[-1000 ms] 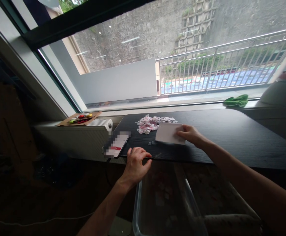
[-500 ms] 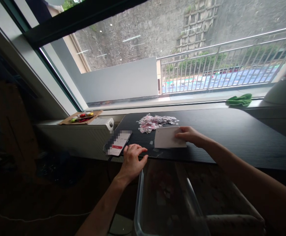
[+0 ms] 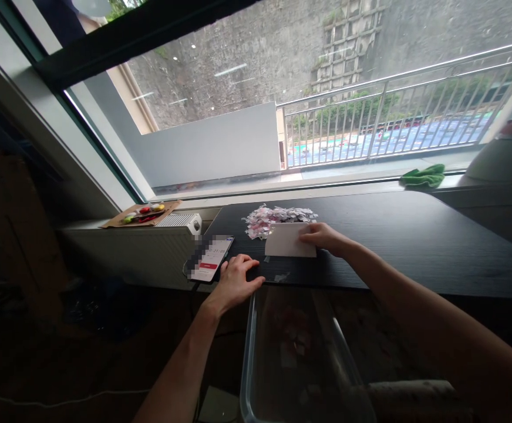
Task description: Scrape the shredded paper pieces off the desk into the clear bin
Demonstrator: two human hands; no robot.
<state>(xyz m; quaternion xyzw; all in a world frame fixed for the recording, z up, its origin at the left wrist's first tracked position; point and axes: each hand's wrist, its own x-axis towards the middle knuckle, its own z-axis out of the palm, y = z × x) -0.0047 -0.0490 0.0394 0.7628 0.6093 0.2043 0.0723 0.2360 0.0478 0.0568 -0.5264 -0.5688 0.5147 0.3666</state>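
One card (image 3: 282,242) shifted left over the last half-second, so from my view it hides more of the scrap pile (image 3: 256,222). It's just in front, over the table (image 3: 397,235). Right hand (image 3: 327,238) pinches its right end; long axis sideways, free end pointing left. Left hand (image 3: 235,282) half-spread, holding nothing, at the table edge.

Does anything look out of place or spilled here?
A small scrap lies by the white card in the right hand, apart from the paper pile. A pale, unidentifiable patch also stands out on the black table, near its front edge.
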